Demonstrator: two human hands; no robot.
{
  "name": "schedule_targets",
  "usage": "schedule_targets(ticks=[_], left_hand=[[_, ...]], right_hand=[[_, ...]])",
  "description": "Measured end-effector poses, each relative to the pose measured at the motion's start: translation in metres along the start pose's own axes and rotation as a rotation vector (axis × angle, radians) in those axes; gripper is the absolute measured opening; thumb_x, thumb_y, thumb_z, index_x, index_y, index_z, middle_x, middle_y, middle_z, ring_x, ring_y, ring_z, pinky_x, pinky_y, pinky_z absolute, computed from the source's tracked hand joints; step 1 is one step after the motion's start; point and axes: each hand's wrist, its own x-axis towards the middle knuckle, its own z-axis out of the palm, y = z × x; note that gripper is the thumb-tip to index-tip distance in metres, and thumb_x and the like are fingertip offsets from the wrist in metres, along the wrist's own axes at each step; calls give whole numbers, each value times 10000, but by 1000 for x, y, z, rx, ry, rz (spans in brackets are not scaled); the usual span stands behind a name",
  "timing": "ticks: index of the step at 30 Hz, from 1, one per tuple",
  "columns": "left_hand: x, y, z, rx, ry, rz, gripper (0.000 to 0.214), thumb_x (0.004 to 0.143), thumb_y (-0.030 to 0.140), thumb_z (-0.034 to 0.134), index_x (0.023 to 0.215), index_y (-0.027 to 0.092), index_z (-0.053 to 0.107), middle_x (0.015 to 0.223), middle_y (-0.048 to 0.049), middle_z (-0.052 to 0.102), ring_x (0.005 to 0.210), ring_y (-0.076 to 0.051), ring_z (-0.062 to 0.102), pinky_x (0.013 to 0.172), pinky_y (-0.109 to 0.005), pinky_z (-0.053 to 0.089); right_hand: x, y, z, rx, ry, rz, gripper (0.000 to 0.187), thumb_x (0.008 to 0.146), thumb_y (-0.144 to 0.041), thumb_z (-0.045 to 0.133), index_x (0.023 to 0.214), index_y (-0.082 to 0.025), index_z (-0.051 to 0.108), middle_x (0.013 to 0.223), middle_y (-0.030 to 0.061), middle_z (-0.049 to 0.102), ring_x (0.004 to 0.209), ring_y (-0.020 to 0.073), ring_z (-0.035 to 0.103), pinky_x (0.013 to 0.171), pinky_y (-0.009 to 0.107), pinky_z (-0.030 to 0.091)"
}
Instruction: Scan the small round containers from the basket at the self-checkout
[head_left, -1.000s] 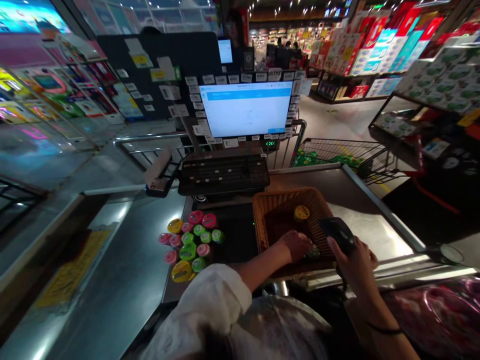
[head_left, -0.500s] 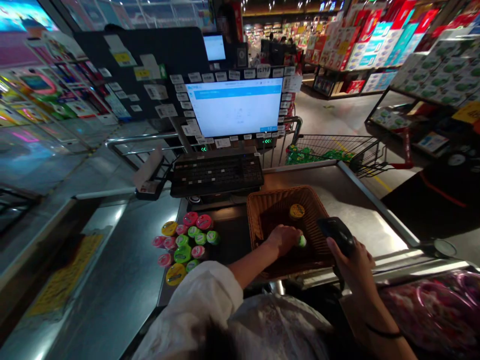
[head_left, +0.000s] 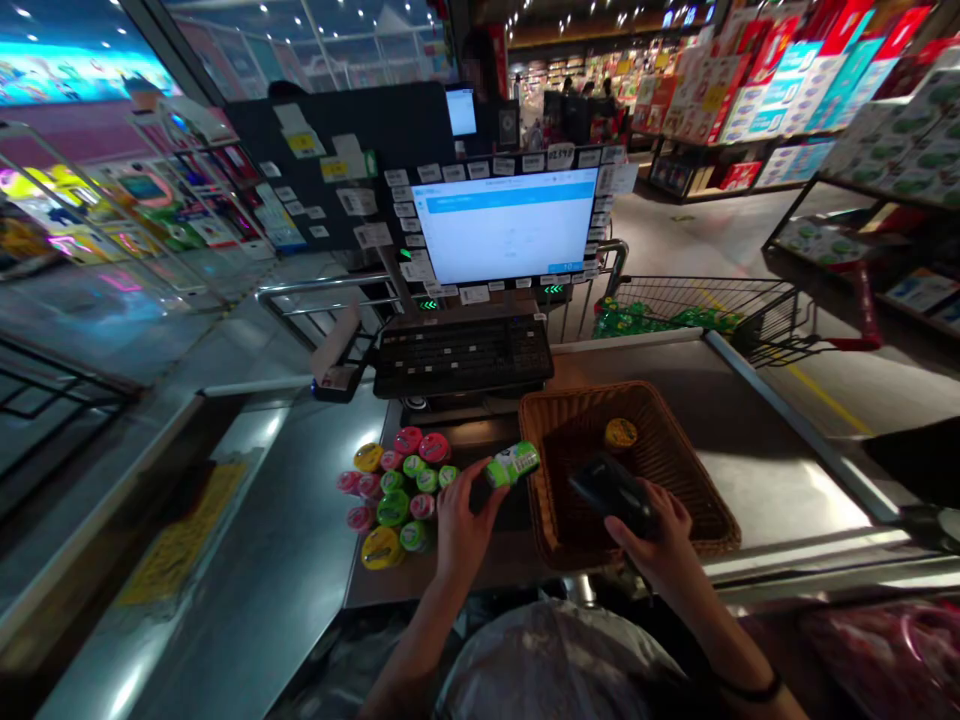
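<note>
head camera feed gives me a downward look over a supermarket checkout, with both hands in frame. i see the left hand (head_left: 463, 525) with its fingers closed on a small green-and-white cylindrical pack (head_left: 512, 464), which is held up just left of a brown woven wicker basket (head_left: 541, 480) and over a dark patch of the tabletop. the right hand (head_left: 651, 540) has its fingers wrapped around a black handheld barcode scanner (head_left: 609, 493), held over the near side of the basket. inside the basket, towards the far side, i can make out a round jar with a yellow lid (head_left: 621, 433). to the left of the basket, a tight cluster of round containers with pink, green and yellow lids (head_left: 394, 490) stands on the steel tabletop (head_left: 780, 490). farther on sits a black keypad (head_left: 463, 357), with a bright monitor ringed by paper labels (head_left: 504, 225) behind it. off to the far right, a wire shopping cart (head_left: 697, 310) holds green packages (head_left: 660, 320), and stacked boxed goods (head_left: 750, 80) rise beyond it.
</note>
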Motion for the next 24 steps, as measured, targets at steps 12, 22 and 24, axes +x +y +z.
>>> schedule_targets(ticks=[12, 22, 24], left_hand=[[-10, -1, -5, 98, 22, 49, 323, 904, 282, 647, 1225, 265, 607, 1135, -48, 696, 1070, -249, 631, 970, -436, 444], [-11, -7, -4, 103, 33, 72, 344, 903, 313, 664, 1235, 259, 592, 1119, -52, 700, 1061, -246, 635, 960, -416, 450], [-10, -8, -6, 138, 32, 50, 343, 905, 312, 656, 1238, 258, 593, 1119, -57, 705, 1057, -251, 639, 955, -419, 449]], right_hand=[[-5, -49, 33, -83, -54, -185, 378, 814, -591, 565, 948, -264, 698, 1067, 76, 693, 1082, 304, 582, 1024, 511, 341], [-5, -50, 30, -77, -55, -136, 424, 805, -608, 553, 1035, -280, 692, 1139, 69, 693, 1117, 316, 568, 1034, 533, 294], [-5, -49, 29, -65, -43, -109, 458, 803, -630, 542, 1049, -273, 691, 1135, 79, 696, 1111, 319, 566, 1032, 533, 289]])
